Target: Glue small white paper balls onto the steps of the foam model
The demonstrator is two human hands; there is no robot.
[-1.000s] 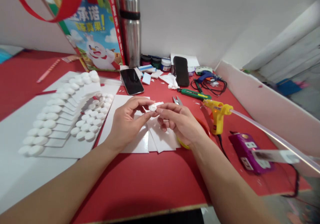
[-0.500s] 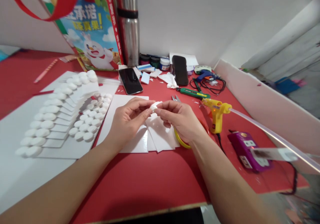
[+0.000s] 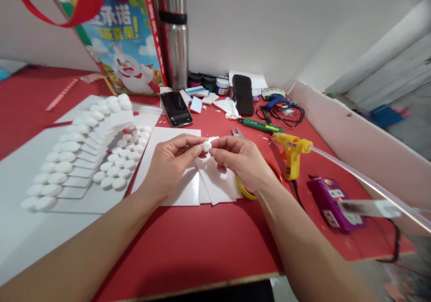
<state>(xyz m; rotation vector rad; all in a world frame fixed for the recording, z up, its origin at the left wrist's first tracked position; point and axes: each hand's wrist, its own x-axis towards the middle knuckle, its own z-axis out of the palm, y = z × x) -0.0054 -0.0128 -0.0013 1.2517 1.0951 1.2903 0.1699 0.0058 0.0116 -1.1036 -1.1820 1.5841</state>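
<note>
Between my two hands is a small round white piece [image 3: 207, 146], pinched by the fingertips. My left hand [image 3: 171, 158] closes thumb and finger on its left side. On the right side my right hand [image 3: 240, 158] grips it the same way, fingers curled. White sheets [image 3: 218, 185] lie under the hands on the red table [image 3: 202, 243]. At the left, white discs [image 3: 114, 172] stand in rows on a white board [image 3: 81, 205], beside a curved stepped white model edged with more discs [image 3: 63, 167].
A yellow glue gun [image 3: 292, 154] and a purple box [image 3: 333, 205] are at the right. Yellow-handled scissors [image 3: 245, 189] lie partly under my right hand. Behind are two phones [image 3: 176, 109], a green tool [image 3: 261, 125], a steel flask [image 3: 173, 41] and a picture bag [image 3: 124, 46].
The white piece has turned between my fingertips and now shows a rounder face. The front phone's screen has lit up. Both hands stay in nearly the same place.
</note>
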